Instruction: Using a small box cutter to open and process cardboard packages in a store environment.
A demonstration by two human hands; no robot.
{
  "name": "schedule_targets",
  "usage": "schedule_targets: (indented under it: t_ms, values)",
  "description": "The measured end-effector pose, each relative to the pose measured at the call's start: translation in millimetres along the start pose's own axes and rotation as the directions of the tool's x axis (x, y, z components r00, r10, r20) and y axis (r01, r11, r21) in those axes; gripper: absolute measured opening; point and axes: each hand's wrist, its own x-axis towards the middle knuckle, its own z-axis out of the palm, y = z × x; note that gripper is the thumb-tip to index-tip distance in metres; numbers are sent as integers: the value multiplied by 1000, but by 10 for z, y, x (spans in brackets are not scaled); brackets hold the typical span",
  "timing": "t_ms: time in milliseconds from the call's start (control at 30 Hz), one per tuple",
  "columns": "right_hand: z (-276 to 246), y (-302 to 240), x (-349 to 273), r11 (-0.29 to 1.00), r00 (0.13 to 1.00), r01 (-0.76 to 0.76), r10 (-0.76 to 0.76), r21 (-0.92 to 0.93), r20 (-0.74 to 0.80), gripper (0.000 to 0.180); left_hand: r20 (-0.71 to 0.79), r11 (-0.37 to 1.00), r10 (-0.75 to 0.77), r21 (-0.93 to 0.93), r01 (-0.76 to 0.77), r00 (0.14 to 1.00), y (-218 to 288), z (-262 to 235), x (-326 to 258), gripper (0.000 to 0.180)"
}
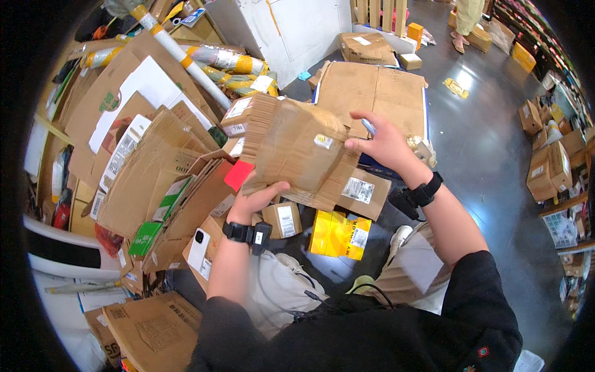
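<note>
A flat parcel wrapped in corrugated cardboard and clear tape (297,149) is held up in front of me, a small white label on its face. My left hand (257,199) grips its lower left edge, thumb on top and fingers underneath. At the parcel's upper right side is my right hand (387,146), its fingers closed around a slim blue-and-white pen-like object (368,126); the kind is not clear. Whether the right thumb touches the cardboard I cannot tell. Below the parcel are a labelled brown box (365,193), a yellow box (331,234) and a small brown box (283,219).
Flattened cardboard sheets (142,180) lean in a stack on the left, with taped rolls (229,61) behind. A white phone (199,250) lies on a box by my left forearm. A large cardboard piece (384,93) lies ahead. Parcels (548,170) line the right; another person (468,18) stands far off.
</note>
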Motion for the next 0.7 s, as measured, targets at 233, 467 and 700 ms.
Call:
schedule_targets:
  t_ms: [233,467,700]
  values:
    - [-213,116,13,937,896,-53,-108,346,430,76,127,866,234,423,-267,964,419,170,126,59]
    - [-148,165,-49,966,917,-83,-21,244,398,49,373,395,448,733,-554,813,262,157,349,37]
    - [-164,165,-64,984,984,133,-145,118,101,37,223,416,496,788,-455,839,181,144,519,59]
